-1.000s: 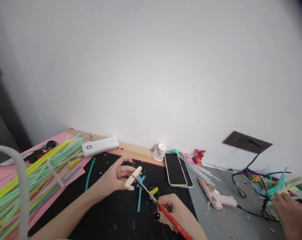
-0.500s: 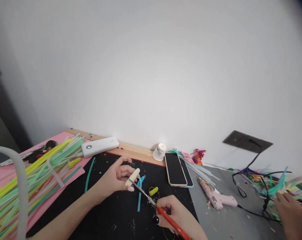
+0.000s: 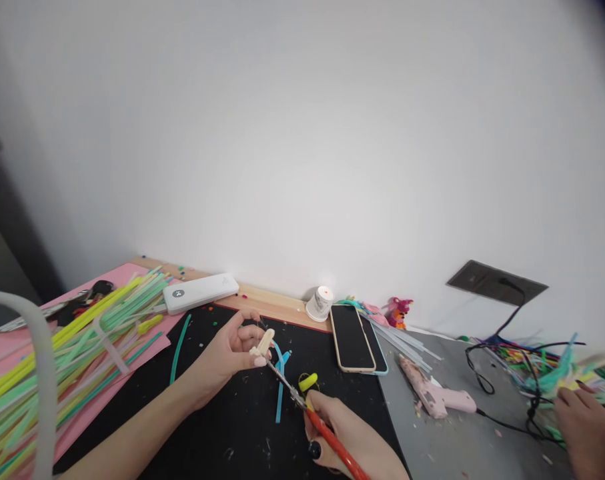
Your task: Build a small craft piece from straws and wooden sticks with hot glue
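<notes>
My left hand [image 3: 237,347] pinches a small cream fuzzy piece [image 3: 265,343], which looks like bent chenille stem, above the black mat [image 3: 222,433]. My right hand [image 3: 339,427] is wrapped around red-handled scissors [image 3: 327,433]. Their slim metal tips reach the lower edge of the cream piece, close to my left thumb. Whether the blades are apart there, I cannot tell. Beneath and beside the tips lies a blue strip [image 3: 279,403]. A short yellow fuzzy piece [image 3: 308,382] rests just beyond my right hand.
Bundled chenille stems [image 3: 92,347] cover pink paper at left, beside a white device [image 3: 201,292]. A paper cup [image 3: 320,304] and phone [image 3: 353,339] stand behind the mat. At right lie a pink glue gun [image 3: 439,397], cables and another person's hand [image 3: 587,427].
The cream piece has turned in my left fingers and now shows a forked or folded shape. My right hand and the scissors have shifted slightly left and up.
</notes>
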Available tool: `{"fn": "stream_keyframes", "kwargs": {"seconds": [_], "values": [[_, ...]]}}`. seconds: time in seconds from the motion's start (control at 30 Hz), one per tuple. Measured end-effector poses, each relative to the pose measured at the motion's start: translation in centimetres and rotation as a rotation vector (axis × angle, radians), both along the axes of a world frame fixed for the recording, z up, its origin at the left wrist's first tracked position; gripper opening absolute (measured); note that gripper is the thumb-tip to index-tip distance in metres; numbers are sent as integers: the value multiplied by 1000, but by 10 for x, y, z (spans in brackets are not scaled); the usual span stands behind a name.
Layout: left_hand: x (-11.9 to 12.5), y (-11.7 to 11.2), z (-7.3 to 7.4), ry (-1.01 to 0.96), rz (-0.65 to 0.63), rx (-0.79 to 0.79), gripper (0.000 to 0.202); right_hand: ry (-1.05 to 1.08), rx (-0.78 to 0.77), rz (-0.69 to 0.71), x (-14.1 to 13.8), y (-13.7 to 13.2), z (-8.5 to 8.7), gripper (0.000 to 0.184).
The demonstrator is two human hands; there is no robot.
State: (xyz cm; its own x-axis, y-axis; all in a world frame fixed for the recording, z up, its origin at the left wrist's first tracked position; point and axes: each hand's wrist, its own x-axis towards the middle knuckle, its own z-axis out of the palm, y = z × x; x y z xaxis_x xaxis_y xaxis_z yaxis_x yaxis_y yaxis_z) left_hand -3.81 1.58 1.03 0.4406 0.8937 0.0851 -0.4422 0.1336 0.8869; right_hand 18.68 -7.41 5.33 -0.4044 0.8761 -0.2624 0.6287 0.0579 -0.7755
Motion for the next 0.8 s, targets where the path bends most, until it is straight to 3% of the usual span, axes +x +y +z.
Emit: {"fn": "stream_keyframes", "kwargs": {"seconds": [0.2, 0.3, 0.5, 0.8], "values": [[-9, 6, 5, -47, 169, -26, 53, 65, 27, 63, 6, -2, -1, 29], [-11, 11, 4, 55, 265, 31, 53, 83, 45, 39, 8, -2, 0, 32], [-7, 14, -1, 227, 339, 127, 53, 165, 103, -131, 16, 4, -9, 41], [-8, 11, -3, 324, 371, 96, 48, 90, 169, -335, 16, 14, -24, 31]]}}
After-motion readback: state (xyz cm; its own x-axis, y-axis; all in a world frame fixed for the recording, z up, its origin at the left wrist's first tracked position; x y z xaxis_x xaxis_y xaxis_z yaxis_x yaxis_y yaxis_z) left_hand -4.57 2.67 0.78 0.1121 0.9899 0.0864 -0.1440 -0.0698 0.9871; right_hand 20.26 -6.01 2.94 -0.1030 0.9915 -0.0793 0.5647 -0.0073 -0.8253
